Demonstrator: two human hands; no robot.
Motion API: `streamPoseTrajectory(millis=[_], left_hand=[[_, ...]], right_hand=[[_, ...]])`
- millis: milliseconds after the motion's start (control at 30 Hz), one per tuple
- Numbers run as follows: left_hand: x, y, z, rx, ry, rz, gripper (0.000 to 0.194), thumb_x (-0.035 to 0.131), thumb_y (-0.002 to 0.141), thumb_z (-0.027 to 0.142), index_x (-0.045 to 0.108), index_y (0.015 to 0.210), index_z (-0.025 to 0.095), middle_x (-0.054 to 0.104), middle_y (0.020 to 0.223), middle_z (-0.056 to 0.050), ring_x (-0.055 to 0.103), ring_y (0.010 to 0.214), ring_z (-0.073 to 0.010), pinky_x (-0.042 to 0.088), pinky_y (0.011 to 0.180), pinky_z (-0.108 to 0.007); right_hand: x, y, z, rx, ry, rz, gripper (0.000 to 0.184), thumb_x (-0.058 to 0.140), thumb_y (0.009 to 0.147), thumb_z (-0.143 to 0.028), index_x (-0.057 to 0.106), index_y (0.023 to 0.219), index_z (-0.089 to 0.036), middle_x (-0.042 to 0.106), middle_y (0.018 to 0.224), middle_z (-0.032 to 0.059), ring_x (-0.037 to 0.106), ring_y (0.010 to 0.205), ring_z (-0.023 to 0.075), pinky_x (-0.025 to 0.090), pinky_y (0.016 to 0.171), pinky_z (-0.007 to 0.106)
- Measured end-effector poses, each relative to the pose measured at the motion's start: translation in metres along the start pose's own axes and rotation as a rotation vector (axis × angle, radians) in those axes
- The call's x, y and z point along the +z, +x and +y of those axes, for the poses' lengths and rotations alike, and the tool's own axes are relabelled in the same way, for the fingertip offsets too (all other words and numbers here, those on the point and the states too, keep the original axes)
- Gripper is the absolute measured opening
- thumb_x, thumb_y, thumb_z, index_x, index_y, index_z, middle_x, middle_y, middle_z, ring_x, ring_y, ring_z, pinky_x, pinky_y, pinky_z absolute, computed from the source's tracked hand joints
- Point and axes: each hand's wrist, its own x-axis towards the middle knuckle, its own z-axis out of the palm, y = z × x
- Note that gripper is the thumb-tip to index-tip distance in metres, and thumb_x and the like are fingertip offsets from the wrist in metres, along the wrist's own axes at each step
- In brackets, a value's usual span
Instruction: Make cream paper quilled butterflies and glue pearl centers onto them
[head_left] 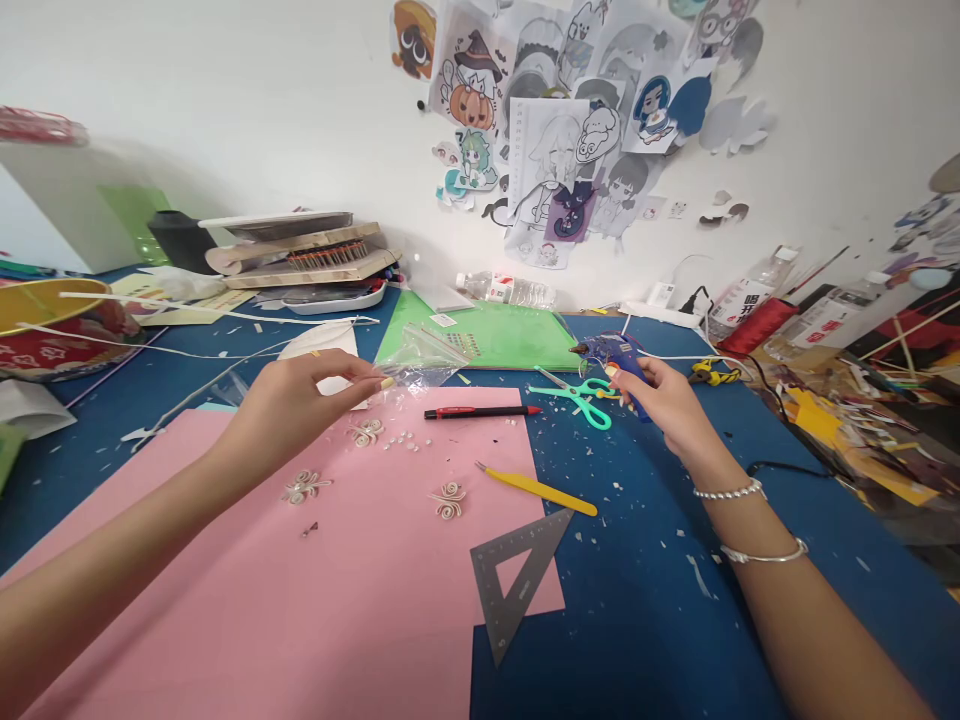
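Note:
My left hand [322,385] hovers over the top of the pink sheet [360,620], thumb and fingers pinched together; what is between them is too small to make out. Just beyond its fingertips lies a clear plastic bag [424,360]. My right hand [664,400] is closed around a blue hot glue gun [615,352], its nozzle pointing left. Turquoise scissors [581,395] rest beside that hand. Curled cream ornaments [448,500] and small white beads [405,440] lie on the pink sheet.
A black and red pen [480,411], yellow tweezers [540,488] and a grey set square [491,590] lie in the middle. Behind are a green folder [517,335] and a plastic bottle [506,289]. A yellow-rimmed tub [67,340] stands left; pliers [712,373] and cables lie right.

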Motion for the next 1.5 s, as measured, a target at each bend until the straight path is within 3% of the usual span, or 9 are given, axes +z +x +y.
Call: streamPoseTrajectory(millis=[333,467,633,767,967,1267,1367,1500], left_hand=[[0.007,-0.004,-0.01,0.029,0.012,-0.019,0.029,0.05,0.074,0.05,0.064,0.066,0.026,0.069,0.08,0.001,0.058,0.072,-0.0215,0.039,0.062,-0.028],[0.005,0.007,-0.012,0.006,0.043,0.008,0.03,0.051,0.075,0.05,0.064,0.066,0.025,0.069,0.085,0.0,0.058,0.074,-0.0221,0.038,0.066,-0.028],[0.006,0.029,-0.011,0.025,0.065,0.037,0.031,0.05,0.075,0.051,0.065,0.071,0.025,0.069,0.09,-0.001,0.058,0.082,-0.0246,0.038,0.069,-0.029],[0.011,0.033,-0.017,0.048,0.08,0.02,0.032,0.05,0.074,0.053,0.067,0.076,0.025,0.067,0.084,0.0,0.057,0.074,-0.0224,0.038,0.067,-0.028],[0.009,0.016,-0.024,0.05,0.093,-0.012,0.031,0.049,0.075,0.052,0.066,0.079,0.027,0.065,0.081,0.0,0.056,0.069,-0.0205,0.034,0.058,-0.026],[0.014,-0.006,-0.007,0.195,0.018,-0.152,0.041,0.043,0.077,0.054,0.056,0.052,0.024,0.059,0.056,0.002,0.052,0.057,-0.0181,0.037,0.056,-0.026],[0.017,-0.012,-0.011,0.237,0.009,-0.173,0.033,0.045,0.08,0.044,0.059,0.058,0.024,0.061,0.064,0.001,0.053,0.062,-0.0181,0.038,0.059,-0.026],[0.021,-0.025,-0.021,0.418,-0.06,-0.238,0.015,0.051,0.082,0.029,0.065,0.083,0.022,0.064,0.086,-0.002,0.055,0.083,-0.0191,0.042,0.073,-0.028]], right_hand=[[-0.002,0.001,-0.002,0.004,0.053,-0.047,0.032,0.063,0.066,-0.047,0.057,0.075,-0.017,0.057,0.063,0.0002,0.05,0.054,0.013,0.036,0.048,0.024],[-0.001,0.0,-0.003,0.008,0.098,-0.063,0.031,0.068,0.063,-0.044,0.056,0.074,-0.017,0.06,0.066,0.0013,0.051,0.056,0.0133,0.038,0.049,0.024],[-0.003,-0.001,-0.009,-0.009,0.223,-0.195,0.031,0.061,0.068,-0.046,0.06,0.073,-0.015,0.065,0.076,0.0073,0.053,0.057,0.0129,0.042,0.052,0.025],[-0.005,-0.003,-0.009,-0.035,0.31,-0.263,0.034,0.055,0.069,-0.047,0.062,0.078,-0.015,0.065,0.077,0.0076,0.053,0.056,0.0132,0.041,0.049,0.025],[-0.005,-0.003,-0.007,-0.045,0.367,-0.304,0.035,0.052,0.071,-0.049,0.063,0.078,-0.016,0.063,0.069,0.0051,0.052,0.054,0.0132,0.039,0.048,0.024],[-0.006,-0.005,-0.008,-0.101,0.405,-0.384,0.035,0.049,0.072,-0.049,0.063,0.08,-0.018,0.062,0.07,0.0035,0.047,0.048,0.0115,0.04,0.05,0.027],[-0.007,-0.009,-0.01,-0.132,0.405,-0.424,0.036,0.051,0.069,-0.051,0.063,0.078,-0.018,0.06,0.068,0.0032,0.044,0.046,0.0107,0.041,0.051,0.028],[-0.005,-0.013,-0.012,-0.157,0.404,-0.465,0.034,0.056,0.069,-0.05,0.062,0.08,-0.018,0.061,0.073,0.0036,0.044,0.049,0.0098,0.039,0.051,0.027]])
